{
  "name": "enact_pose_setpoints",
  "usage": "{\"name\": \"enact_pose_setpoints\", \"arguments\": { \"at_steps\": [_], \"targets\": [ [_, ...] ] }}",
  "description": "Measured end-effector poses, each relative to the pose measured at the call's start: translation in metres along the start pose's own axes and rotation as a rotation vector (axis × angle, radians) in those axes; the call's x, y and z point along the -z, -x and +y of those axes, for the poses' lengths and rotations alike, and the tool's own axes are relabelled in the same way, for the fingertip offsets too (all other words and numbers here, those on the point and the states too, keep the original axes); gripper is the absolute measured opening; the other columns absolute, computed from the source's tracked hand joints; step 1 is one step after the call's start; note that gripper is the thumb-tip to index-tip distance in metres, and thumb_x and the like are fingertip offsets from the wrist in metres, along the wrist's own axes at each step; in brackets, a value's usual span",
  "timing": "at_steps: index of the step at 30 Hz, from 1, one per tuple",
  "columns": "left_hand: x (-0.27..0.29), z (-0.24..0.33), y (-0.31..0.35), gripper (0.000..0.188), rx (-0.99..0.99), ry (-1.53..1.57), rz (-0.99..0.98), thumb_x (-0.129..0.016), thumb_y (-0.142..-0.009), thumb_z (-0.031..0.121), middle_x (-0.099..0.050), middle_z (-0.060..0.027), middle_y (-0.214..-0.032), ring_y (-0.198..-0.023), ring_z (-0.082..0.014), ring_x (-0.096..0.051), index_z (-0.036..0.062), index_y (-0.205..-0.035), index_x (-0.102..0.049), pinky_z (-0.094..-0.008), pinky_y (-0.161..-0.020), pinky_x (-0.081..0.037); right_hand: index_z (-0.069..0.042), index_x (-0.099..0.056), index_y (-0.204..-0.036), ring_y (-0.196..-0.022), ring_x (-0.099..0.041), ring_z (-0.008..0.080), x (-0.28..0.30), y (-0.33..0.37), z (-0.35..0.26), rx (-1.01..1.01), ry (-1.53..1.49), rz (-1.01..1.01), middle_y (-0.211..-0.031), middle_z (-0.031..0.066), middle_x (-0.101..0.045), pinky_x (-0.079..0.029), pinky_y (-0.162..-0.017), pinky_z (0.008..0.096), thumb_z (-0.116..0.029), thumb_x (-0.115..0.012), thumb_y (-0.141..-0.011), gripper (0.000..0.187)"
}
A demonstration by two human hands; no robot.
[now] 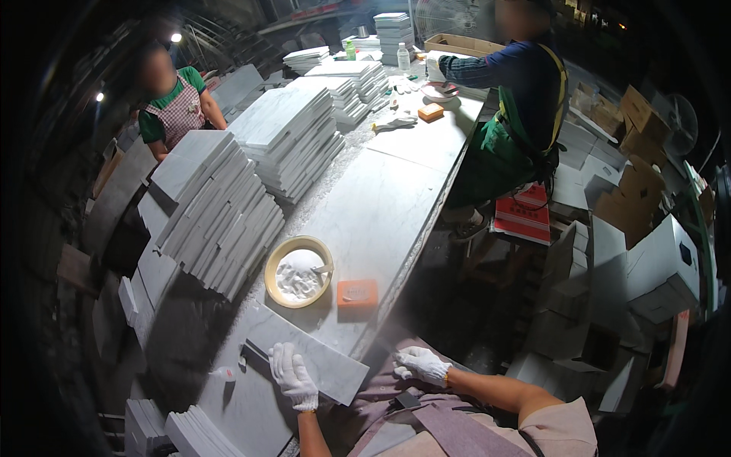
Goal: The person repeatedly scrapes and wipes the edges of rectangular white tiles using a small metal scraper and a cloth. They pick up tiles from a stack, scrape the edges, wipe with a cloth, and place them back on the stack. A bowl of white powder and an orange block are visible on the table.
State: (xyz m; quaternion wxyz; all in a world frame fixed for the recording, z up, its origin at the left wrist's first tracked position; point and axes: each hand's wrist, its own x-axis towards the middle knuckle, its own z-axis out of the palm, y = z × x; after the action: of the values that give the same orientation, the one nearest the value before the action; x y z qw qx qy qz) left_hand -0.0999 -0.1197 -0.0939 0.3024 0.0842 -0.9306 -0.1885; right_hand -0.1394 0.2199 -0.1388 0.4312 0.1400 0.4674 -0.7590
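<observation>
Left hand [293, 378]: white knit glove, laid palm down on a marble tile; fingers extended, nearly straight, close together with slight gaps, pinching nothing visible.

Right hand [421, 365]: white knit glove, held over the lap, to the right of the tile and apart from it; fingers curled inward. Whether they grip anything cannot be told.

Marble tile [324, 356]: one piece, white with grey veining, oblong, lying at a slant across the near end of the bench, its right end over the lap.

Small white bottle [222, 374]: one, lying left of the tile.

Orange block [357, 294]: one, just beyond the tile.

Yellow bowl [271, 287]: one, left of the block, containing white powder [293, 276] and a pale implement.

Bench slabs [358, 206]: white, running to the far end.

Tile stacks [221, 209]: several, along the left side.

Persons: two; one at far left in a checked apron [183, 114], one at far right in a green apron [487, 164].

Cartons [662, 266]: several, at right.
</observation>
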Motion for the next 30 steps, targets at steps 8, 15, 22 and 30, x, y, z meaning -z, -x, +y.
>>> {"name": "enact_pose_setpoints", "arguments": {
  "at_steps": [8,15,22,30],
  "targets": [
    [0.001,0.001,0.001,0.035,-0.007,0.019,0.03,-0.059,-0.109,0.024,-0.064,-0.0206,-0.146,-0.142,-0.0431,-0.053,0.0018,-0.135,-0.069,-0.0556,-0.124,-0.035,-0.008,-0.06,-0.104,-0.068,-0.054,0.0097,-0.011,0.01,-0.01,-0.017,-0.004,-0.045,-0.081,-0.0009,-0.056,-0.057,-0.068,0.0319,-0.024,-0.055,-0.113,0.019],
    [0.0,0.002,0.001,0.034,-0.007,0.028,0.055,-0.059,-0.108,0.022,-0.066,-0.0204,-0.141,-0.14,-0.0404,-0.055,0.001,-0.133,-0.069,-0.0572,-0.125,-0.035,-0.008,-0.058,-0.105,-0.067,-0.055,0.0114,-0.019,0.02,-0.019,-0.033,0.023,-0.035,-0.08,-0.0004,-0.054,-0.06,-0.073,0.0375,-0.022,-0.053,-0.113,0.016],
    [0.0,0.001,0.002,0.034,0.006,0.052,0.068,-0.06,-0.108,0.023,-0.066,-0.0207,-0.141,-0.141,-0.0397,-0.055,0.0011,-0.133,-0.069,-0.0568,-0.126,-0.034,-0.007,-0.059,-0.106,-0.067,-0.055,0.011,-0.015,0.013,-0.012,-0.031,0.019,-0.021,-0.081,0.0,-0.057,-0.06,-0.073,0.0361,-0.02,-0.056,-0.112,0.014],
    [0.0,0.002,0.003,0.034,0.021,0.049,0.057,-0.06,-0.108,0.022,-0.065,-0.0218,-0.142,-0.141,-0.0401,-0.055,0.0012,-0.132,-0.07,-0.0569,-0.126,-0.033,-0.009,-0.058,-0.106,-0.067,-0.056,0.0115,-0.008,0.006,-0.007,-0.038,0.055,-0.05,-0.08,-0.0007,-0.056,-0.063,-0.076,0.0421,-0.02,-0.055,-0.112,0.014]
  ]
}}
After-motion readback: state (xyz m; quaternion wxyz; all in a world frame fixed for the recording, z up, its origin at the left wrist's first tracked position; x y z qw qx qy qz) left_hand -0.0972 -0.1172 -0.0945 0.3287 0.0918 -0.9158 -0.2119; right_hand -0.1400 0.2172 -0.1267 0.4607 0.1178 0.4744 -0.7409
